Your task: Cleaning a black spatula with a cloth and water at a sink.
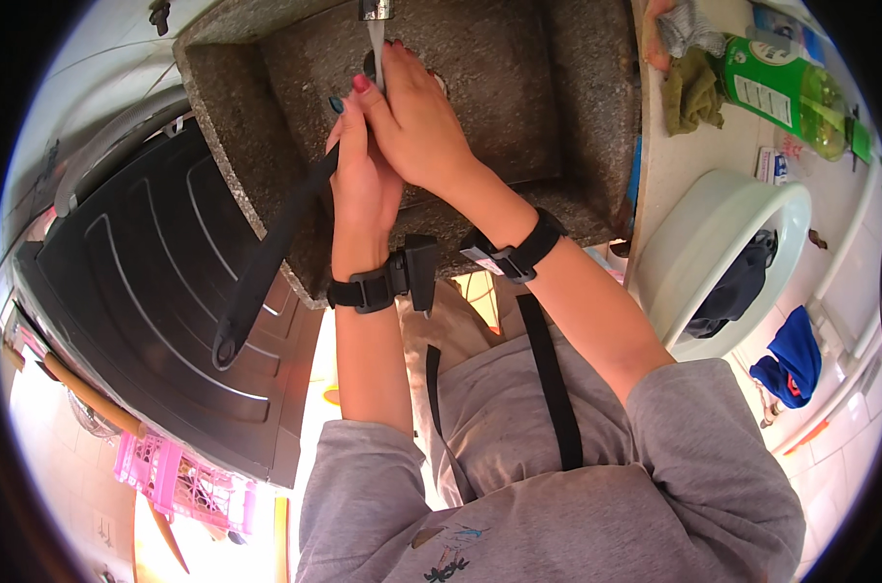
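A long black-handled utensil slants over the sink's left edge, its hanging hole at the lower end. Its upper end disappears between my hands, so its kind is hidden. My left hand is closed around it from below, thumb up along the side. My right hand presses over it from the right, fingers together against the left palm. Water runs from the metal tap onto the fingertips. Both hands are over the rough grey stone sink, and a small dark piece shows beside the stream.
A black ridged drainboard-like surface lies left of the sink, a pink basket below it. On the right ledge are a green cloth and a green bottle. A pale bucket holds dark cloth; a blue cloth hangs beyond.
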Demonstrator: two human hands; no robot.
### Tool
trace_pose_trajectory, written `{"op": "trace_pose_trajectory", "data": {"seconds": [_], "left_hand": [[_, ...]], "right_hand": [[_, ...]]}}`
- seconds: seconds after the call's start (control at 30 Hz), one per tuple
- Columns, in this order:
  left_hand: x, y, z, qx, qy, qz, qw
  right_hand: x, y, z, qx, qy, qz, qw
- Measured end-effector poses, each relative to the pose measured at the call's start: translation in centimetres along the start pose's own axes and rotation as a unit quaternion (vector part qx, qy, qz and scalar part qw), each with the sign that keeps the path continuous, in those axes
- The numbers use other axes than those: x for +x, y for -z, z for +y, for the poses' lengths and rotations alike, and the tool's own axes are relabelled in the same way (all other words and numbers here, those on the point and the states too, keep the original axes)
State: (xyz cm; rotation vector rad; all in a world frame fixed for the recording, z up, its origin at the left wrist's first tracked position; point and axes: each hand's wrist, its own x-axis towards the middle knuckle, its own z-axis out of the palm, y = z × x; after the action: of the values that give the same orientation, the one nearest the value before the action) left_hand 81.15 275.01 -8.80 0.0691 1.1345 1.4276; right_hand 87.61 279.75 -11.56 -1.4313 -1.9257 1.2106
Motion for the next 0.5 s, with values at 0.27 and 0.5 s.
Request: {"op": "trace_pose_trajectory", "data": {"seconds": [0.27, 0.5], "left_hand": [[-3.2, 0.6, 1.5, -0.112, 0.005, -0.051, 0.992], [-4.3, 1.5, 2.5, -0.089, -0.056, -0.044, 0.993]], "right_hand": [[2.4, 2.0, 0.6, 0.11, -0.206, -0.108, 0.966], [2.8, -1.5, 4.0, 0.425, -0.366, 0.042, 0.827]]}}
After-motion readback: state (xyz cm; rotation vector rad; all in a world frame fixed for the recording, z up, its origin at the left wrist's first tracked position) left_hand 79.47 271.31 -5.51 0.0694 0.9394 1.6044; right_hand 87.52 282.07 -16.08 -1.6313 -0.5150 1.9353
